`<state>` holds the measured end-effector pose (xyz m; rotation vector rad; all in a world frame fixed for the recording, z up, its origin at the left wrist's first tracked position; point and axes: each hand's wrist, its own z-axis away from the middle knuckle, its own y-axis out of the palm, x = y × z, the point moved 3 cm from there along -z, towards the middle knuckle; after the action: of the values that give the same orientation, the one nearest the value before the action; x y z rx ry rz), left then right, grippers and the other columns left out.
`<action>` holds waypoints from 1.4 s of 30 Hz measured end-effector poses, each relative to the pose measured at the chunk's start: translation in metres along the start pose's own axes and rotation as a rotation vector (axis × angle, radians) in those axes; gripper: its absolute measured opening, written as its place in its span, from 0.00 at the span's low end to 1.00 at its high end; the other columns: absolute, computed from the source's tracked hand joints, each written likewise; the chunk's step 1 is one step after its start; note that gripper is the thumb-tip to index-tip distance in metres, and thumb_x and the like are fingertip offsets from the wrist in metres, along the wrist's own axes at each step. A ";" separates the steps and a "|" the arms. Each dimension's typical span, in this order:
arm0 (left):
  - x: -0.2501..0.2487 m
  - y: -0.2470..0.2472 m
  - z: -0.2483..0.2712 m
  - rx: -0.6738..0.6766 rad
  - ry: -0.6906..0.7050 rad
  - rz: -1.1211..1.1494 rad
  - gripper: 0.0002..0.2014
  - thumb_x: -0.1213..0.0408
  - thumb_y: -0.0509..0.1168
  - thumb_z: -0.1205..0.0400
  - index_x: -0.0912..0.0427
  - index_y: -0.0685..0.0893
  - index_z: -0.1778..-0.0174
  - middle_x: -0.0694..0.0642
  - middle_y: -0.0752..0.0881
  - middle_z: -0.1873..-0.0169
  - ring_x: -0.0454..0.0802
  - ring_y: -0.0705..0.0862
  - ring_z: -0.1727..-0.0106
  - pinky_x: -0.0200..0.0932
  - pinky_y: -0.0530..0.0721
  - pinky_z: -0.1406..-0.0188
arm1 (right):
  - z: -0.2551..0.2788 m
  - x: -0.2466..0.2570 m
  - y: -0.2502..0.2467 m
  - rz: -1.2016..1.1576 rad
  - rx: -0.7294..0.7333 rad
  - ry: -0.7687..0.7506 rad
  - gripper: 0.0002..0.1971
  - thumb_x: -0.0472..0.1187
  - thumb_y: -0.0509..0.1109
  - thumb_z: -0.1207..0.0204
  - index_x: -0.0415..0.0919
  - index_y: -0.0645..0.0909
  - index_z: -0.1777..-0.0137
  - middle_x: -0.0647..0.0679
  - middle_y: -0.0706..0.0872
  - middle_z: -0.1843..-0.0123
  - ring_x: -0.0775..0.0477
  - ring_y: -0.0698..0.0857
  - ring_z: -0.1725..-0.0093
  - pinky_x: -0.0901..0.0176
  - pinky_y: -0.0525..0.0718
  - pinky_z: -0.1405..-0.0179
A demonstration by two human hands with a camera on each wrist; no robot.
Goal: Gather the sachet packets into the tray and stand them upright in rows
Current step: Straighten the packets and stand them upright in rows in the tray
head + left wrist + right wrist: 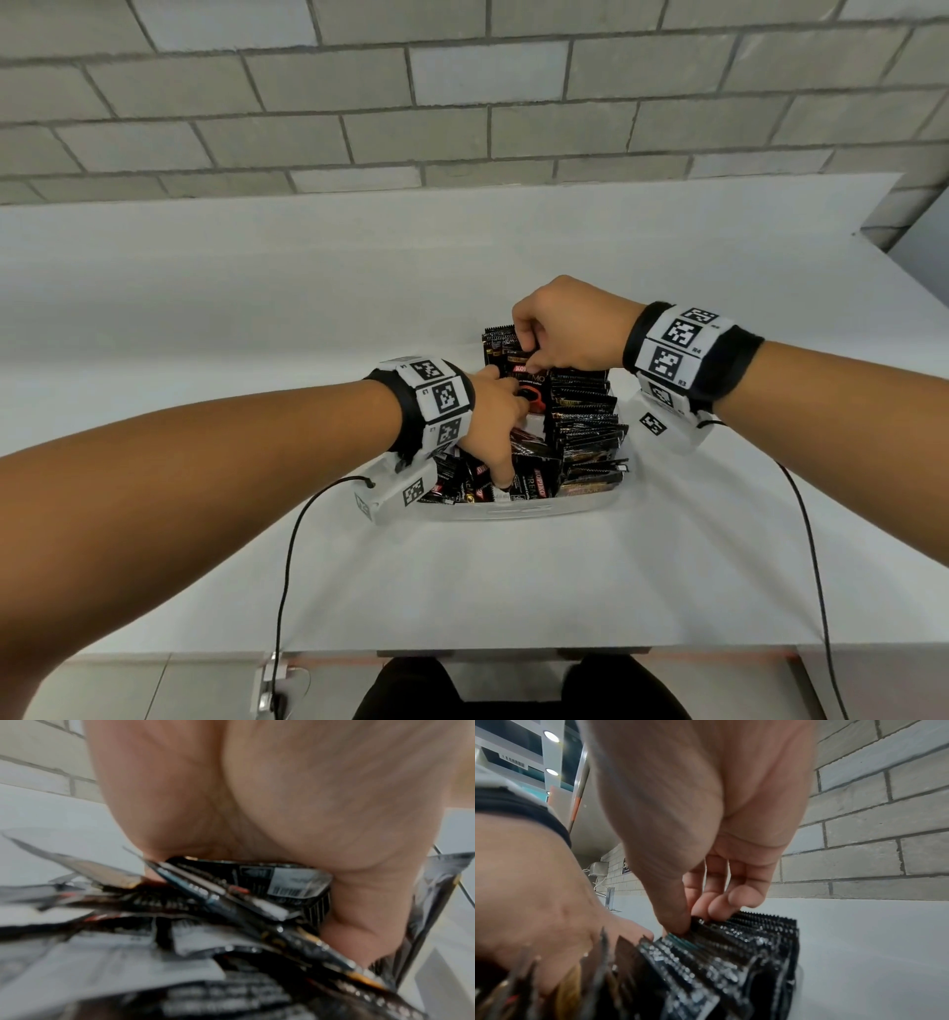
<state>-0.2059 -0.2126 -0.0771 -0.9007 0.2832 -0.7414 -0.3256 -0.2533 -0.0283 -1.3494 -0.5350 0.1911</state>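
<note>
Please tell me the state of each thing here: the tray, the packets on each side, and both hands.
tray: on the table, nearly full.
right row of sachets: upright, packed.
left sachets: loose, tilted.
raised sachet: held above the row.
right hand: pinches the raised sachet.
left hand: fingers down among the left sachets.

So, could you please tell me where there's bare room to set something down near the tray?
The white table is bare between the tray and its near edge, behind the tray toward the brick wall, and far left. The tray is crowded: packed sachets, plus the left hand and right hand among them.
</note>
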 end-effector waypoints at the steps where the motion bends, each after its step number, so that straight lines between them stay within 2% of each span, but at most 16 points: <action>1: 0.001 -0.001 0.001 -0.008 0.007 0.019 0.40 0.39 0.76 0.27 0.53 0.73 0.22 0.54 0.75 0.34 0.54 0.69 0.33 0.47 0.71 0.55 | 0.000 -0.001 0.000 -0.005 0.005 0.001 0.12 0.44 0.84 0.30 0.42 0.84 0.56 0.60 0.79 0.70 0.60 0.78 0.68 0.57 0.81 0.61; 6: 0.006 -0.012 0.011 -0.052 0.021 0.126 0.38 0.41 0.80 0.30 0.52 0.74 0.28 0.58 0.79 0.41 0.46 0.70 0.50 0.49 0.80 0.49 | 0.003 -0.002 0.000 -0.004 0.018 0.008 0.12 0.46 0.84 0.31 0.44 0.84 0.59 0.58 0.80 0.70 0.59 0.78 0.69 0.56 0.81 0.63; 11: 0.016 -0.019 0.019 -0.006 0.049 0.190 0.45 0.39 0.81 0.32 0.43 0.70 0.20 0.59 0.73 0.34 0.53 0.73 0.39 0.55 0.81 0.32 | 0.004 -0.001 0.000 -0.005 0.014 -0.005 0.12 0.45 0.83 0.30 0.43 0.83 0.59 0.58 0.80 0.70 0.58 0.78 0.69 0.57 0.80 0.64; 15: 0.024 -0.025 0.028 0.059 0.084 0.281 0.51 0.31 0.77 0.34 0.43 0.67 0.16 0.56 0.74 0.26 0.53 0.74 0.26 0.53 0.76 0.24 | 0.003 -0.001 0.000 -0.004 0.019 -0.004 0.12 0.46 0.84 0.30 0.43 0.83 0.59 0.58 0.80 0.71 0.58 0.78 0.69 0.56 0.81 0.64; 18: 0.020 -0.030 0.033 0.082 0.073 0.392 0.53 0.15 0.59 0.37 0.46 0.76 0.22 0.55 0.79 0.28 0.53 0.76 0.27 0.53 0.74 0.23 | 0.002 -0.001 0.001 -0.005 0.021 -0.007 0.12 0.46 0.84 0.30 0.43 0.83 0.59 0.58 0.80 0.71 0.58 0.78 0.69 0.58 0.77 0.67; 20: 0.016 -0.029 0.032 0.067 0.048 0.406 0.45 0.19 0.51 0.27 0.48 0.80 0.25 0.59 0.81 0.30 0.56 0.77 0.29 0.55 0.73 0.24 | 0.002 -0.001 0.001 -0.004 0.021 -0.009 0.12 0.46 0.84 0.30 0.43 0.83 0.59 0.58 0.80 0.71 0.58 0.78 0.69 0.59 0.77 0.67; 21: 0.014 -0.027 0.029 0.051 0.038 0.364 0.39 0.24 0.53 0.21 0.49 0.81 0.26 0.60 0.82 0.31 0.56 0.76 0.31 0.56 0.74 0.25 | 0.001 -0.001 0.001 -0.005 0.021 -0.008 0.12 0.46 0.84 0.30 0.43 0.83 0.59 0.58 0.80 0.71 0.58 0.78 0.69 0.58 0.78 0.66; 23: 0.013 -0.023 0.022 0.014 0.039 0.238 0.33 0.31 0.62 0.19 0.50 0.81 0.25 0.60 0.82 0.35 0.50 0.73 0.41 0.52 0.78 0.33 | 0.001 -0.001 0.002 -0.006 0.024 -0.008 0.13 0.45 0.84 0.30 0.43 0.83 0.59 0.58 0.80 0.71 0.58 0.78 0.69 0.56 0.81 0.63; 25: 0.014 -0.022 0.021 -0.002 0.063 0.153 0.34 0.36 0.70 0.21 0.50 0.79 0.23 0.59 0.80 0.36 0.48 0.68 0.45 0.49 0.79 0.38 | 0.001 -0.001 0.002 -0.004 0.028 -0.010 0.12 0.45 0.84 0.30 0.43 0.82 0.59 0.58 0.80 0.70 0.58 0.78 0.68 0.55 0.81 0.61; 27: 0.017 -0.027 0.022 -0.021 0.075 0.147 0.34 0.39 0.74 0.23 0.49 0.79 0.23 0.57 0.80 0.37 0.49 0.71 0.45 0.48 0.79 0.39 | 0.001 -0.002 0.002 -0.001 0.028 -0.012 0.12 0.45 0.84 0.30 0.43 0.82 0.59 0.58 0.80 0.70 0.58 0.78 0.68 0.56 0.81 0.62; 29: 0.022 -0.033 0.022 -0.037 0.086 0.154 0.31 0.43 0.77 0.24 0.49 0.80 0.27 0.51 0.82 0.45 0.49 0.76 0.49 0.47 0.80 0.42 | 0.000 -0.003 0.002 0.001 0.026 -0.011 0.12 0.45 0.84 0.30 0.43 0.83 0.59 0.58 0.80 0.70 0.58 0.79 0.68 0.57 0.80 0.63; 31: 0.028 -0.036 0.020 -0.039 0.101 0.191 0.24 0.48 0.79 0.25 0.51 0.82 0.36 0.46 0.82 0.55 0.48 0.80 0.53 0.45 0.79 0.50 | 0.000 -0.004 0.003 0.006 0.024 -0.013 0.12 0.45 0.83 0.30 0.43 0.83 0.59 0.57 0.81 0.69 0.58 0.79 0.68 0.57 0.81 0.63; 33: 0.031 -0.037 0.019 -0.039 0.112 0.216 0.19 0.53 0.79 0.24 0.50 0.78 0.43 0.45 0.81 0.59 0.47 0.80 0.57 0.43 0.77 0.58 | 0.000 -0.003 0.003 0.008 0.027 -0.014 0.11 0.44 0.83 0.30 0.43 0.83 0.58 0.57 0.81 0.69 0.58 0.79 0.68 0.57 0.80 0.64; 35: 0.032 -0.038 0.019 -0.069 0.135 0.225 0.18 0.56 0.78 0.23 0.50 0.78 0.44 0.46 0.82 0.59 0.47 0.80 0.58 0.40 0.74 0.63 | 0.000 -0.003 0.003 0.006 0.022 -0.023 0.09 0.42 0.82 0.30 0.43 0.84 0.58 0.57 0.81 0.69 0.58 0.79 0.68 0.59 0.79 0.65; 39: 0.028 -0.040 0.021 -0.115 0.166 0.233 0.22 0.55 0.78 0.22 0.52 0.81 0.34 0.50 0.86 0.52 0.49 0.83 0.54 0.38 0.75 0.62 | 0.001 -0.003 0.002 0.003 0.008 -0.041 0.07 0.40 0.80 0.29 0.44 0.83 0.59 0.58 0.79 0.70 0.60 0.77 0.69 0.60 0.76 0.65; 42: 0.017 -0.035 0.023 -0.061 0.184 0.189 0.27 0.47 0.77 0.24 0.49 0.81 0.31 0.48 0.87 0.48 0.49 0.83 0.48 0.44 0.80 0.47 | 0.002 -0.004 0.001 -0.007 0.017 -0.036 0.09 0.42 0.83 0.30 0.43 0.84 0.58 0.58 0.80 0.70 0.58 0.78 0.69 0.57 0.80 0.64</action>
<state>-0.1984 -0.2243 -0.0343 -0.8508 0.5490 -0.6437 -0.3296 -0.2526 -0.0304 -1.3294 -0.5673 0.2137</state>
